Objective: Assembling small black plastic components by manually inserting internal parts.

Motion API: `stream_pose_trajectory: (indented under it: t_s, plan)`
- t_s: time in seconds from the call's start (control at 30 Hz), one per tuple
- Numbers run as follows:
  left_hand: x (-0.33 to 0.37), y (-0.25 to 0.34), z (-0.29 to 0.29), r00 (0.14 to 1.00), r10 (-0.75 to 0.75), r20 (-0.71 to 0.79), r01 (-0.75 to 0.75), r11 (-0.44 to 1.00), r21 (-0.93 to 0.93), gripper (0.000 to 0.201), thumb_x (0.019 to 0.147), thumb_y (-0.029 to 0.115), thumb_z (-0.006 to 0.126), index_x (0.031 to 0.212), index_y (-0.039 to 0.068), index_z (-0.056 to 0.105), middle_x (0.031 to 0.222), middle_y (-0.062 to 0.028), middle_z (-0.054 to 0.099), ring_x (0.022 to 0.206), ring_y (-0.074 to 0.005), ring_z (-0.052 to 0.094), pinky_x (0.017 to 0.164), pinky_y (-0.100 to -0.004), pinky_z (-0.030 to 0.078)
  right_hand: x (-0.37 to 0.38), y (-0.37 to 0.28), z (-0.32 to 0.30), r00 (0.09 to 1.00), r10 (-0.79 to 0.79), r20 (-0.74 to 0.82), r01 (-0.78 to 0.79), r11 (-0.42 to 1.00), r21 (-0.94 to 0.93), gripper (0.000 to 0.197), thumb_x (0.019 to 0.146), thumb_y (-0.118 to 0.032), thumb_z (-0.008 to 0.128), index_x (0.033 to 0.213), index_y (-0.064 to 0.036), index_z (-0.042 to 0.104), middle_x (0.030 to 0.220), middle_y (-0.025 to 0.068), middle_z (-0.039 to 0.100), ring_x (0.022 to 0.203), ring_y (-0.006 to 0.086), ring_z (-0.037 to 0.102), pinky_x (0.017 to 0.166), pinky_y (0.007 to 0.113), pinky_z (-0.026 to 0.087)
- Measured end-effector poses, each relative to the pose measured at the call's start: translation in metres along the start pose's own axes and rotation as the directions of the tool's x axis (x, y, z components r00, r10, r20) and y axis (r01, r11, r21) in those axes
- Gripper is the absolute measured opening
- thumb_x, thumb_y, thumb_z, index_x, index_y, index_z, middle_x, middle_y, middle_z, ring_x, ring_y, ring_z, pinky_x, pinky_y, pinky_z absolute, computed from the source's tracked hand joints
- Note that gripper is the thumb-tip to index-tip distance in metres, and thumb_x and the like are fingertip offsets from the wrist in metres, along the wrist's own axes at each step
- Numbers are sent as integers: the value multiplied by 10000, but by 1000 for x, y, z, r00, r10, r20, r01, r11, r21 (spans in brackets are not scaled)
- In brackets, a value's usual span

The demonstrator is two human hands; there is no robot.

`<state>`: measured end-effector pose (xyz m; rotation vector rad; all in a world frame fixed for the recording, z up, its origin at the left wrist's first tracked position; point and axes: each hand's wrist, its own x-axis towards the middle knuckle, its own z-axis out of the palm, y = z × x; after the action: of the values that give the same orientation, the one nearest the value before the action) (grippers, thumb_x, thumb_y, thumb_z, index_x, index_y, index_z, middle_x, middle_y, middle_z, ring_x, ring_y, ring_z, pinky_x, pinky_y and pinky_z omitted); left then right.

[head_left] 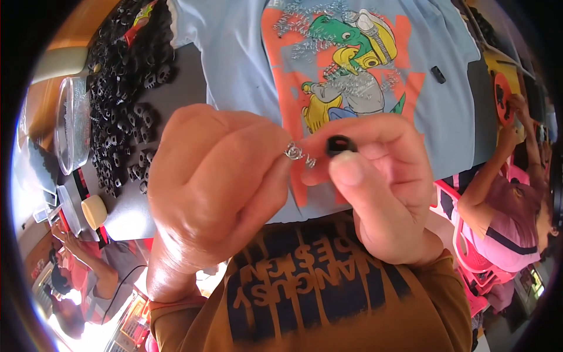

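My left hand (220,176) is closed, and small silvery coil springs (293,152) stick out at its fingertips; how many it holds is hidden. Between the thumb and index finger of my right hand (384,182) is a small black plastic piece (340,145) with an opening. The two hands are close together above a light blue T-shirt (234,76) with a cartoon print, spread over the table. Loose springs (352,82) lie scattered on the print. One black piece (438,74) rests apart on the shirt's right side.
A big heap of black plastic pieces (126,117) covers the grey table's left side. Beyond it stands a clear container (73,123); a cream round object (94,212) is nearer. At right, a person in pink (498,217) reaches to an orange dish (502,98). Another person (88,270) sits at left.
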<state>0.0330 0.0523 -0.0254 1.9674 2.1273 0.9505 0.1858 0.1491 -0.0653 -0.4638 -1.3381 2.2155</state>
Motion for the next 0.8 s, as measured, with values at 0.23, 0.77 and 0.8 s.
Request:
stream_pose_trajectory:
  t_s: [0.23, 0.77, 0.8]
  plan:
    - [-11, 2, -4, 1000, 15, -21, -14, 999, 29, 225, 627, -63, 626, 834, 19, 593, 761, -75, 626, 703, -236, 601, 715, -369, 435, -1, 9, 11, 992, -107, 66, 109, 993, -42, 247, 859, 42, 576, 1071, 27, 450, 1044, 163, 594, 915, 136, 574, 773, 295, 504]
    - [-20, 13, -16, 727, -529, 437, 635, 278, -721, 306, 854, 267, 568, 806, -35, 547, 617, -39, 520, 532, -76, 472, 519, -204, 360, 2, 5, 8, 971, -171, 169, 190, 976, -103, 285, 778, 92, 597, 991, -10, 438, 930, 193, 579, 686, 163, 591, 607, 277, 521]
    - [-19, 12, -17, 726, -529, 439, 637, 278, -720, 306, 854, 267, 568, 806, -35, 547, 617, -39, 520, 532, -76, 472, 519, -204, 360, 2, 6, 6, 965, -184, 188, 208, 972, -113, 292, 778, 94, 595, 998, -14, 438, 927, 194, 578, 687, 165, 591, 607, 277, 521]
